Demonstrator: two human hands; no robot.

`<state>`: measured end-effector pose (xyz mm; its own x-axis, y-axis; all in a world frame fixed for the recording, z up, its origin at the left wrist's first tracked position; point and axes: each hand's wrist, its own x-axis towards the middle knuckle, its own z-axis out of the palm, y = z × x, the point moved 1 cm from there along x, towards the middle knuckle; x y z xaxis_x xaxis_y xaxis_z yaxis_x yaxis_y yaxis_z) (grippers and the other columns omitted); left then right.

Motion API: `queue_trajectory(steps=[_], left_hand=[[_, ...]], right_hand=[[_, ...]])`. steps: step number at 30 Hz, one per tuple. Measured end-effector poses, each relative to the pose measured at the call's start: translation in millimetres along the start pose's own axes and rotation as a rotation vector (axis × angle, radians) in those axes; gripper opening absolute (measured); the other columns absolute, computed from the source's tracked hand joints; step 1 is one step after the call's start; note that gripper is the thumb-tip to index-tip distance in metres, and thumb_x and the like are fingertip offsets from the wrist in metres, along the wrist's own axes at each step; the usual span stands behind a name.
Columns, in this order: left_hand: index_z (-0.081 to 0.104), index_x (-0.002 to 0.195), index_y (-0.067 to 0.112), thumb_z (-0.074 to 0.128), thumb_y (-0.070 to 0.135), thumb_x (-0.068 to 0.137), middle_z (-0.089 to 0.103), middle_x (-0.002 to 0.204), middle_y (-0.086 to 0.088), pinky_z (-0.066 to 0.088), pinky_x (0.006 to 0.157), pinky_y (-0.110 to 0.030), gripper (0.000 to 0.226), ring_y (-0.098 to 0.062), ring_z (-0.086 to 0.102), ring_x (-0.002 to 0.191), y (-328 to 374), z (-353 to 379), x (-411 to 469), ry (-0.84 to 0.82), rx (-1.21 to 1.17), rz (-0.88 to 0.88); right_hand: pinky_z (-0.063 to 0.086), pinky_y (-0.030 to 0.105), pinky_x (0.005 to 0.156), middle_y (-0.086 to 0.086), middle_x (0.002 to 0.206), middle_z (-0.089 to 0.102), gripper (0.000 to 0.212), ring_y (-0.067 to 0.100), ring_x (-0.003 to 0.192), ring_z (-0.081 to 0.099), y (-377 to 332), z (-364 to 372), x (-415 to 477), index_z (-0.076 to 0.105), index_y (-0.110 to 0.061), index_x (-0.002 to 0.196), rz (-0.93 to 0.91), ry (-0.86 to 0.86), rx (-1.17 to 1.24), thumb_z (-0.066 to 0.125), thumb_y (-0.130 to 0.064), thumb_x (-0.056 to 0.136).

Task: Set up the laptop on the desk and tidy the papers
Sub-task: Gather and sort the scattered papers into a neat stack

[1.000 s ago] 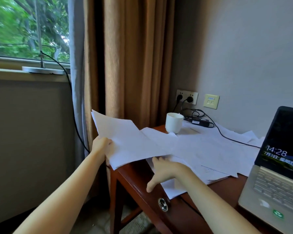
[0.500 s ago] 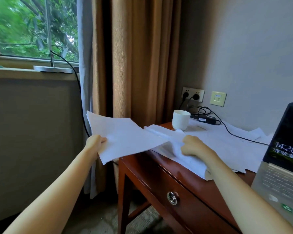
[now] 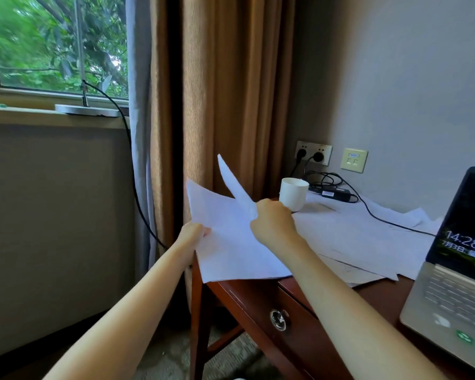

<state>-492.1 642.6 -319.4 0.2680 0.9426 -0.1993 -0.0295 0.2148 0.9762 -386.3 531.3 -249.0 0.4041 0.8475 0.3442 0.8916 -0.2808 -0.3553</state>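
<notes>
The wooden bench [image 3: 239,290] carries everything here. The laptop [image 3: 450,297] sits open at its right end near the front edge with the screen lit, so that half of the task looks done. The step in hand is gathering the papers. Loose papers [image 3: 354,234] lie overlapping across the middle and back of the bench, reaching toward the right rear corner. A gathered sheaf [image 3: 225,242] overhangs the left front corner. The left hand [image 3: 194,234] pinches the sheaf's left edge. The right hand [image 3: 272,220] is curled round a single sheet [image 3: 233,182], held raised and tilted above the sheaf. As I judge it, the next move calls for laying that sheet flat on the sheaf, squaring the edges, then reaching for more. A white cup [image 3: 294,193] stands at the papers' edge near the back left corner, and a black cable [image 3: 381,218] runs over them. Both will likely need lifting clear before the sheets beneath can come away.
</notes>
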Motion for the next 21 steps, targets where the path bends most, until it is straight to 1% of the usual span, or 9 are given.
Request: queue_trajectory(steps=[3,5,7,10,13,14,16,19,21], left_hand=[[0.051,0.099,0.005,0.039,-0.003,0.095,0.049,0.075,-0.006,0.037,0.059,-0.025,0.014,-0.017,0.046,0.064,-6.8,5.8,4.3,-0.020,-0.071,0.037],[0.052,0.092,0.006,0.036,0.000,0.098,0.049,0.078,-0.006,0.038,0.062,-0.023,0.018,-0.017,0.047,0.069,-7.9,8.2,5.7,-0.020,-0.124,0.039],[0.054,0.106,0.005,0.033,0.010,0.101,0.056,0.100,-0.008,0.043,0.077,-0.026,0.021,-0.025,0.055,0.093,-10.6,9.7,8.6,-0.039,-0.093,0.036],[0.040,0.139,0.005,0.030,0.032,0.102,0.048,0.137,-0.010,0.037,0.107,-0.038,0.047,-0.028,0.047,0.126,-14.6,7.5,13.8,-0.019,0.007,0.032],[0.043,0.139,0.010,0.029,0.051,0.098,0.050,0.137,-0.010,0.033,0.111,-0.041,0.060,-0.027,0.047,0.127,-13.4,6.9,15.0,-0.153,-0.080,0.022],[0.048,0.134,0.012,0.030,0.055,0.096,0.054,0.132,-0.009,0.034,0.111,-0.041,0.060,-0.027,0.050,0.124,-11.8,8.1,14.6,-0.221,-0.117,0.016],[0.056,0.120,0.015,0.040,0.057,0.092,0.062,0.117,-0.009,0.040,0.106,-0.039,0.053,-0.026,0.057,0.113,-8.6,7.8,12.3,-0.244,-0.077,-0.007],[0.056,0.086,0.004,0.051,0.017,0.090,0.057,0.085,-0.012,0.045,0.076,-0.032,0.015,-0.028,0.057,0.082,-5.9,4.6,11.3,-0.109,0.109,-0.050],[0.049,0.074,0.003,0.042,-0.001,0.087,0.050,0.071,-0.011,0.041,0.058,-0.027,0.016,-0.023,0.050,0.065,-8.8,1.2,11.9,-0.067,0.139,-0.058]], right_hand=[[0.037,0.027,0.075,0.017,0.117,0.058,0.026,0.033,0.113,0.051,-14.4,14.6,-3.1,0.056,0.000,0.114,-0.027,-0.093,0.012,0.044,-0.002,0.091],[0.036,0.023,0.066,0.012,0.095,0.058,0.012,0.032,0.100,0.052,-18.0,23.6,-3.4,0.055,0.000,0.091,0.019,-0.187,0.077,0.044,-0.005,0.091],[0.033,0.023,0.060,0.002,0.077,0.045,0.013,0.026,0.087,0.045,-21.0,33.2,-2.7,0.048,-0.005,0.081,0.090,-0.288,0.138,0.042,-0.009,0.092],[0.036,0.026,0.068,0.001,0.073,0.040,0.019,0.020,0.077,0.045,-27.1,40.9,-3.4,0.052,-0.004,0.107,0.142,-0.340,0.139,0.041,-0.014,0.095],[0.045,0.027,0.061,0.013,0.093,0.057,0.028,0.028,0.081,0.057,-32.6,47.0,-3.1,0.052,0.001,0.116,0.190,-0.432,0.205,0.041,-0.012,0.093],[0.047,0.027,0.060,0.017,0.101,0.059,0.030,0.030,0.086,0.061,-33.2,48.5,-3.5,0.052,0.002,0.117,0.209,-0.477,0.244,0.043,-0.014,0.094],[0.047,0.022,0.057,0.011,0.096,0.058,0.029,0.026,0.087,0.060,-32.1,50.1,-1.5,0.056,-0.002,0.113,0.191,-0.554,0.322,0.051,-0.023,0.094],[0.051,0.024,0.072,0.007,0.102,0.055,0.039,0.023,0.097,0.059,-27.6,44.0,-1.5,0.057,-0.008,0.116,0.147,-0.595,0.394,0.057,-0.037,0.090],[0.050,0.027,0.084,0.007,0.108,0.055,0.048,0.023,0.105,0.058,-22.0,42.1,-0.2,0.057,-0.006,0.122,0.140,-0.590,0.401,0.057,-0.041,0.089]])
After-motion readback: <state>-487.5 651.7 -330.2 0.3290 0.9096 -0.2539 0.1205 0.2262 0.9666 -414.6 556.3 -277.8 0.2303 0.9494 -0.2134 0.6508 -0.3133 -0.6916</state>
